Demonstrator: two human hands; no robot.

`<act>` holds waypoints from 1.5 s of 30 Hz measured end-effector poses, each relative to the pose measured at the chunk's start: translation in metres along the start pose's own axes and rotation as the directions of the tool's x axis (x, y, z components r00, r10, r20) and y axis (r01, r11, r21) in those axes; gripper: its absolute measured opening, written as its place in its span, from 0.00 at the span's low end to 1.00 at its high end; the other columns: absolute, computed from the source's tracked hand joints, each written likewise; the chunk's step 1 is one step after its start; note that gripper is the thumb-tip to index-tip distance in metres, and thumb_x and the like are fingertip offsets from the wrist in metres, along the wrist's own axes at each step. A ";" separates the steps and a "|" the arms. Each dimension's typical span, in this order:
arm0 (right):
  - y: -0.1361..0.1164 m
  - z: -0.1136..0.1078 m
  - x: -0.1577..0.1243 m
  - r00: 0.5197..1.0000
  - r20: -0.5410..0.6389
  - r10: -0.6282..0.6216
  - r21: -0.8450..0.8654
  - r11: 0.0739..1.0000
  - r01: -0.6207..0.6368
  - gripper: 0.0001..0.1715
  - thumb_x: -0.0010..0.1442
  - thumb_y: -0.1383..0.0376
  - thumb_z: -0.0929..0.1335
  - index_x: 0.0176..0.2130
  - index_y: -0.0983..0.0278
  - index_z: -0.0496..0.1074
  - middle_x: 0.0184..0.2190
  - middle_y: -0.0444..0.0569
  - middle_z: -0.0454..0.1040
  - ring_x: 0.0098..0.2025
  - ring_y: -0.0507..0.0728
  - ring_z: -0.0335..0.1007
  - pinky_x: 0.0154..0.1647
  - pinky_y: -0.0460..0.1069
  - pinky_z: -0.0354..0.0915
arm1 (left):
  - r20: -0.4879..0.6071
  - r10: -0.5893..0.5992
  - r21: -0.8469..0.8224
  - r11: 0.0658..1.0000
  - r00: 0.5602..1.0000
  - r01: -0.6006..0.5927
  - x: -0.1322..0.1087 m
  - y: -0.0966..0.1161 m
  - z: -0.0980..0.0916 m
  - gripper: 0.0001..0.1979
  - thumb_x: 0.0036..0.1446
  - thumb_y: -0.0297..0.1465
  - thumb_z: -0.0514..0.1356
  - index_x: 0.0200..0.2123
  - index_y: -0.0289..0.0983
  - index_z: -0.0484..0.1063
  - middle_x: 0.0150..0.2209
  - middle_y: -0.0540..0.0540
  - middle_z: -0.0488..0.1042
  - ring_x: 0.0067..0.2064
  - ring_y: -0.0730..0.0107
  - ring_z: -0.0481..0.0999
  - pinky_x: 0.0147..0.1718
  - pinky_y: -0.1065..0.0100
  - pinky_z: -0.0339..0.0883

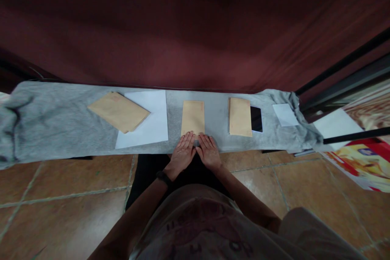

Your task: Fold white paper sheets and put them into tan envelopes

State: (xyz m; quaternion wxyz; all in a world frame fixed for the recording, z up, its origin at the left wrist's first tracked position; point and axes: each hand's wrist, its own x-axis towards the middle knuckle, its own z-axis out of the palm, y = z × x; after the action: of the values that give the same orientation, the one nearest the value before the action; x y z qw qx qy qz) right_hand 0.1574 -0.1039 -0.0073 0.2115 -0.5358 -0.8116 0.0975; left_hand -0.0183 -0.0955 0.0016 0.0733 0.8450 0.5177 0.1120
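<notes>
A brown envelope (193, 114) lies flat on the grey cloth right in front of me. Its near end is under the fingers of my left hand (183, 151) and my right hand (209, 152). Both hands lie flat with fingers stretched out, thumbs close together at the table's near edge. To the left, a stack of brown envelopes (117, 109) rests at a slant, partly over white paper (149, 126). On the right, another small stack of brown envelopes (240, 116) partly covers a dark phone (256, 119).
The narrow table wears a grey cloth (55, 126), rumpled at both ends. A small white sheet (285, 114) lies near its right end. A dark red curtain (183, 57) hangs behind. Dark bars (344, 63) and a colourful printed box (365, 160) stand at the right.
</notes>
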 end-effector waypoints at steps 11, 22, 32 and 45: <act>0.002 -0.004 0.001 0.998 0.028 0.054 -0.025 0.998 -0.053 0.28 0.76 0.62 0.56 0.69 0.68 0.63 0.69 0.56 0.63 0.72 0.62 0.56 0.75 0.64 0.48 | -0.010 -0.007 0.048 0.999 1.000 0.007 0.001 0.010 0.001 0.32 0.69 0.39 0.54 0.72 0.34 0.55 0.75 0.33 0.47 0.75 0.46 0.44 0.71 0.44 0.49; 0.005 0.001 -0.003 1.000 -0.010 0.024 -0.081 0.996 -0.025 0.29 0.75 0.60 0.57 0.70 0.68 0.61 0.69 0.58 0.63 0.72 0.63 0.56 0.74 0.65 0.46 | 0.025 -0.004 0.091 0.996 1.000 0.002 0.002 0.014 0.002 0.35 0.70 0.42 0.53 0.72 0.29 0.53 0.74 0.28 0.47 0.75 0.45 0.45 0.72 0.45 0.43; 0.010 -0.012 0.003 0.997 -0.011 0.071 -0.046 0.996 -0.071 0.29 0.77 0.59 0.54 0.66 0.70 0.66 0.66 0.58 0.67 0.70 0.64 0.59 0.74 0.66 0.47 | 0.048 0.002 0.095 0.995 0.999 -0.007 0.003 0.013 0.002 0.40 0.66 0.47 0.57 0.73 0.30 0.52 0.74 0.27 0.47 0.75 0.43 0.44 0.72 0.44 0.43; 0.004 -0.002 0.009 0.998 0.063 0.016 -0.109 0.994 -0.010 0.30 0.75 0.58 0.58 0.70 0.68 0.60 0.71 0.56 0.60 0.73 0.62 0.54 0.75 0.63 0.48 | -0.007 -0.015 0.070 0.997 1.000 0.015 0.003 0.016 0.000 0.32 0.70 0.36 0.50 0.71 0.23 0.54 0.73 0.28 0.51 0.75 0.47 0.46 0.72 0.46 0.44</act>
State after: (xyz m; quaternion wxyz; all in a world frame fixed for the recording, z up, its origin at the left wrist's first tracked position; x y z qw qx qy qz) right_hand 0.1590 -0.0939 -0.0047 0.1555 -0.5484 -0.8185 0.0717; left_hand -0.0033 -0.1007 0.0061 0.0427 0.8429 0.5278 0.0957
